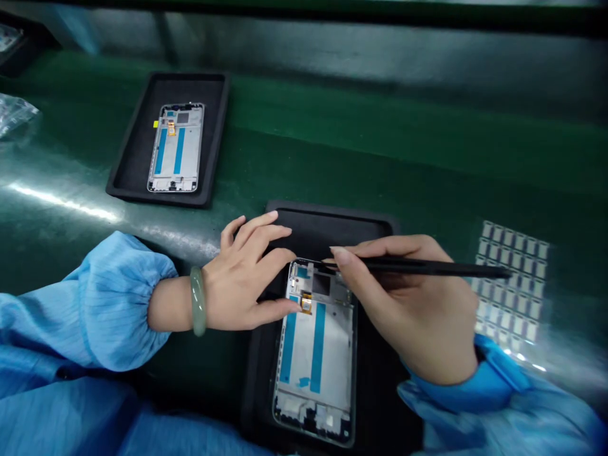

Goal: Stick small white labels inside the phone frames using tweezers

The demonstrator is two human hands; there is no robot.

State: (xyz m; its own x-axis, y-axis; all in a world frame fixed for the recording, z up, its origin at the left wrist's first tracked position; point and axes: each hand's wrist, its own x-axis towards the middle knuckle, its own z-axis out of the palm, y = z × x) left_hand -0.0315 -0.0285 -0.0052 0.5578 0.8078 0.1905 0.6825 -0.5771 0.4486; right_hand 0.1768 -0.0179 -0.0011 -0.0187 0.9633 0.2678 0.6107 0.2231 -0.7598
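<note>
A silver phone frame (335,354) with two blue adhesive strips lies in a black tray (332,218) in front of me. My left hand (247,282) rests at its upper left edge, fingers spread, the thumb by a small gold flex cable (306,304). In my right hand (418,304) is a pair of black tweezers (437,267), pinched between thumb and fingers. Their tips reach the top edge of the phone frame; whether they grip anything there is too small to tell.
Farther off to the left, a second black tray (128,164) holds another phone frame (190,152) with a yellow tab. A sheet of small stickers (513,278) lies on the green bench at the right. Clear plastic (14,114) sits at the far left, below a dark tray corner.
</note>
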